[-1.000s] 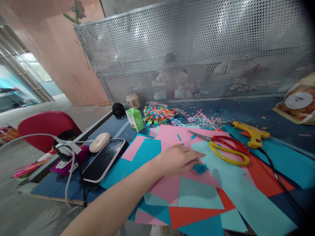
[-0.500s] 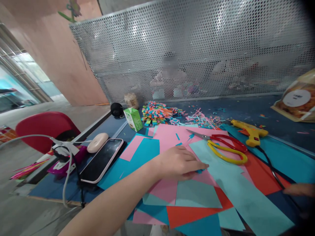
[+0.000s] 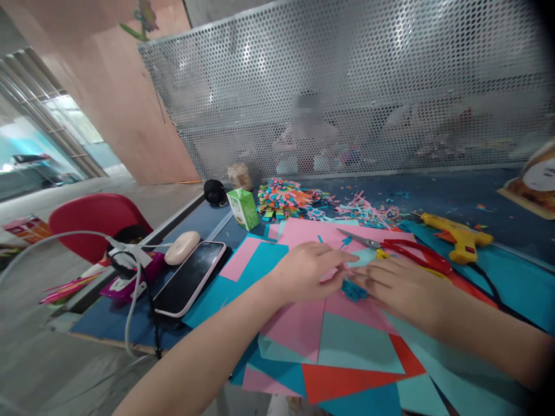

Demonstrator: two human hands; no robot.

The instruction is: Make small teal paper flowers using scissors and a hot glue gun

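Observation:
My left hand [image 3: 309, 269] is over the middle of the paper pile, its thumb and fingers bent into a pinch. Opposite it, my right hand [image 3: 396, 283] reaches in from the right, fingers close together. Their fingertips meet at a small, dark blue paper cut-out [image 3: 354, 290] with a notched edge, which both seem to grip; the fingers cover part of it. Underneath lie pink paper [image 3: 295, 335] and pale blue paper [image 3: 355, 341]. Just beyond my right hand are scissors [image 3: 416, 251] with red and yellow handles, partly covered by that hand.
A yellow glue gun [image 3: 459, 234] lies at the right. Behind the paper are a heap of colourful paper fringe [image 3: 284, 199] and a green carton [image 3: 243, 209]. A phone [image 3: 191, 280] and cables [image 3: 136, 289] occupy the left side. A perforated metal panel [image 3: 347, 75] stands at the back.
My right hand has come from the right edge, by the glue gun's cord, to meet my left hand at the blue cut-out. The view has turned slightly.

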